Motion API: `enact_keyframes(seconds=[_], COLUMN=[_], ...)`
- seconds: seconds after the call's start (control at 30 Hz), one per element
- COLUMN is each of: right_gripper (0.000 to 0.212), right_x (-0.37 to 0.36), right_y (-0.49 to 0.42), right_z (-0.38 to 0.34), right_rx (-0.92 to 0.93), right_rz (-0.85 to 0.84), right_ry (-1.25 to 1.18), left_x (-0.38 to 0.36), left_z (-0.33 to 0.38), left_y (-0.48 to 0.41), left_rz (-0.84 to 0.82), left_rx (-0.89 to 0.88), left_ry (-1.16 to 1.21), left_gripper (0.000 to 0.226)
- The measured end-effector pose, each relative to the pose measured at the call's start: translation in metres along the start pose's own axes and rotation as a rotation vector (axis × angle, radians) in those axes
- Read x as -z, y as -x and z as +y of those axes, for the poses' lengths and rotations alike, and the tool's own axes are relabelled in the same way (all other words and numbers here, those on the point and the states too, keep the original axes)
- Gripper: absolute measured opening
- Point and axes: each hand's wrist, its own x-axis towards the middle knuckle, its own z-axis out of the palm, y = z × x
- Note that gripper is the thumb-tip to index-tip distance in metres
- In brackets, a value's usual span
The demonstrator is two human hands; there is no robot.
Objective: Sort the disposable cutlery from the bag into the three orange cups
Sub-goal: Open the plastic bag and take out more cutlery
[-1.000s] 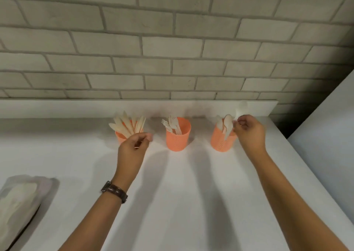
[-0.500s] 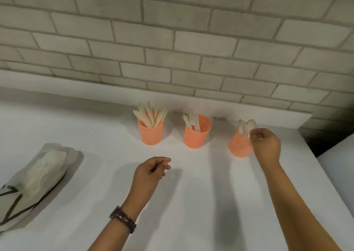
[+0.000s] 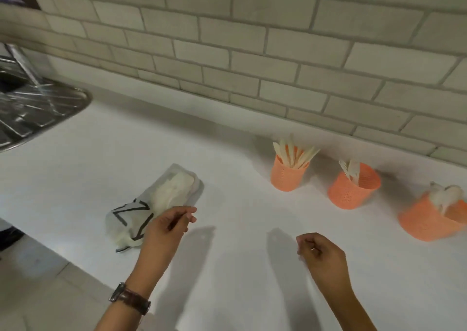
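All three orange cups point(image 3: 351, 191) have cutlery in them, but the bag point(image 3: 174, 189) on the tabletop point(image 3: 240, 267) looks far from empty. Left hand point(image 3: 165, 229) is at the bag and right hand point(image 3: 321, 252) hovers, both loosely curled, holding nothing.

Bare counter point(image 3: 240, 204) lies between the bag point(image 3: 161, 204) and the three cups point(image 3: 351, 191), free for passing. The cups stand apart in a row near the wall point(image 3: 252, 53); a sink point(image 3: 38, 113) bounds the far left.
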Motion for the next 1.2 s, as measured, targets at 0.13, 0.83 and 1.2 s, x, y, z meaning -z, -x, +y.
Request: enact_keyframes(seconds=[0.13,0.83,1.2], right_gripper=[0.022,0.021,0.079], right_x=[-0.056,-0.147,-0.134], right_y=[0.01,0.032,0.015], right_z=[-0.017,-0.084,-0.093], right_rx=[-0.036,-0.109,-0.651], right_rz=[-0.025,-0.019,-0.334], right_ry=[-0.033,0.051,-0.915], left_x=[0.061,0.075,0.012], left_z=[-0.016,-0.027,-0.009], left_y=[-0.017,-0.088,-0.089], left_rz=[0.153,-0.477,-0.707], left_rx=[-0.135,0.005,0.594], left_ry=[-0.207,0.017,1.181], left_gripper=[0.016,0.008,0.063])
